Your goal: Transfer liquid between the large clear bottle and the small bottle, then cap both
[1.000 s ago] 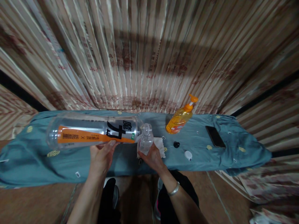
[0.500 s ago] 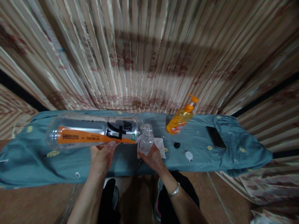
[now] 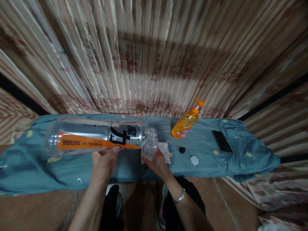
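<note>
My left hand (image 3: 104, 162) is closed around a large clear plastic bottle (image 3: 96, 136) with an orange and silver label. The bottle lies almost level, its neck pointing right. In my right hand (image 3: 156, 163) is a small clear bottle (image 3: 151, 146), held upright with its mouth at the large bottle's neck. Whether the two mouths touch I cannot tell. Under the small bottle a pale cloth (image 3: 165, 152) lies on the table cover. To the right are a black cap (image 3: 182, 149) and a white cap (image 3: 194, 161).
A pump bottle of orange-yellow liquid (image 3: 185, 123) stands toward the back. A dark phone (image 3: 221, 141) lies farther right. The narrow table wears a teal patterned cover (image 3: 127, 168). Behind it hangs a striped curtain (image 3: 144, 64).
The large bottle's base has shifted slightly left and its body has turned a little in my left hand. My right hand and the small bottle stay almost in place.
</note>
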### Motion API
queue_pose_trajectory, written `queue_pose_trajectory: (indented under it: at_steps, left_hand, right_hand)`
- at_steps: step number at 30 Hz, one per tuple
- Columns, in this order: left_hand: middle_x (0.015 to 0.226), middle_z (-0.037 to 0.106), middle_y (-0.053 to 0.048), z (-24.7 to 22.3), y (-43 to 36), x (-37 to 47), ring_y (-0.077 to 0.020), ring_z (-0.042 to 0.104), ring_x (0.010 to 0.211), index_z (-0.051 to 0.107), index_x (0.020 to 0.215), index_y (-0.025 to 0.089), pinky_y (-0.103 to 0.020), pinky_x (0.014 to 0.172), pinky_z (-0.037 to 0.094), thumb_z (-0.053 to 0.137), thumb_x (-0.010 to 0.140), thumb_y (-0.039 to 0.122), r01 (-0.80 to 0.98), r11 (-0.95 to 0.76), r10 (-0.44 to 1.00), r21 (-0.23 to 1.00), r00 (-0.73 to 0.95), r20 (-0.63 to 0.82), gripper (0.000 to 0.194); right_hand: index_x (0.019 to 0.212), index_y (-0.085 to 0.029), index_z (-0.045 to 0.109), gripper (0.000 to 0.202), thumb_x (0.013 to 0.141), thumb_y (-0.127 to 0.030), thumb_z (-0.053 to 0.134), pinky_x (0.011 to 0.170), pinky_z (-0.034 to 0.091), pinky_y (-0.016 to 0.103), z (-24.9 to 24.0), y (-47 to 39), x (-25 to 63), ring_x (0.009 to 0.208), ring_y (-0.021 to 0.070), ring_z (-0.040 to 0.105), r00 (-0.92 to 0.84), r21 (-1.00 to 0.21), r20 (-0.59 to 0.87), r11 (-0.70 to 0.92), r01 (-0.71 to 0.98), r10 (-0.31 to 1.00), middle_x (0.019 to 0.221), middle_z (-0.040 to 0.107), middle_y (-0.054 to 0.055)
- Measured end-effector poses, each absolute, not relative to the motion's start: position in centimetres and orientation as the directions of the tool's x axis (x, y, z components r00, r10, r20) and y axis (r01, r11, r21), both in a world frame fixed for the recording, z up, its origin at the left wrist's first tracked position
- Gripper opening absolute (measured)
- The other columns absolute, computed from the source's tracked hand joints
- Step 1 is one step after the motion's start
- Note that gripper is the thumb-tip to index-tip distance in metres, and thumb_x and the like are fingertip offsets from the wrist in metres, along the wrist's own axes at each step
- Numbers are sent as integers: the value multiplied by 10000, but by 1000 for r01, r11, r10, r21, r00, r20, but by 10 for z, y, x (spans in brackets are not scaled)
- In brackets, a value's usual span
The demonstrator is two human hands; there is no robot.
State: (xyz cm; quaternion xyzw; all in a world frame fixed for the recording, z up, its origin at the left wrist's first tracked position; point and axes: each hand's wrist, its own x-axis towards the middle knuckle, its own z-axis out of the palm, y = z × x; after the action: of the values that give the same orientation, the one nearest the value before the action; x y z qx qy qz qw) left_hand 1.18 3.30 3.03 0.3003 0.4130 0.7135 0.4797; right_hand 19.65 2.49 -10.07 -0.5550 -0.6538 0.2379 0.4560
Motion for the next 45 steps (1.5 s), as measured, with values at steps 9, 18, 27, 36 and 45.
queue_pose_trajectory:
  at_steps: [9,18,27,36,45]
  left_hand:
    - [764,731,-23,33,31,12,-180,671,576,660,866,206,-310,586,585,891,388,236,-426,-200,927,882,-374,29,531]
    - [769,730,-16,33,31,12,-224,709,671,668,902,225,-354,647,598,882,418,242,-397,-220,924,891,-377,60,530]
    - [831,735,-44,38,32,14,-259,725,804,662,922,222,-374,711,600,877,424,247,-390,-220,926,894,-371,66,543]
    - [785,727,-18,38,30,14,-236,709,718,671,913,231,-376,712,595,888,412,266,-371,-206,925,905,-376,56,547]
    - [666,694,37,36,31,12,-186,678,612,702,893,223,-345,681,593,873,364,178,-451,-189,911,872,-411,-15,558]
  right_hand:
    - [1447,-164,456,746,762,-211,746,992,563,540,-103,25,197,1183,360,658,31,-801,331,264,537,943,1305,661,179]
    - [1416,-172,482,710,761,-218,752,974,579,505,-100,25,196,1160,336,677,32,-802,329,261,538,944,1278,678,169]
    - [1394,-176,502,681,760,-232,745,962,586,483,-104,25,196,1127,316,689,53,-792,340,255,555,939,1255,691,150]
    - [1424,-182,473,720,760,-232,744,967,583,495,-104,25,196,1144,330,681,47,-785,344,260,561,938,1249,689,147]
    - [1400,-188,490,683,762,-209,731,994,567,517,-101,25,195,1181,334,663,33,-794,356,284,537,934,1212,696,138]
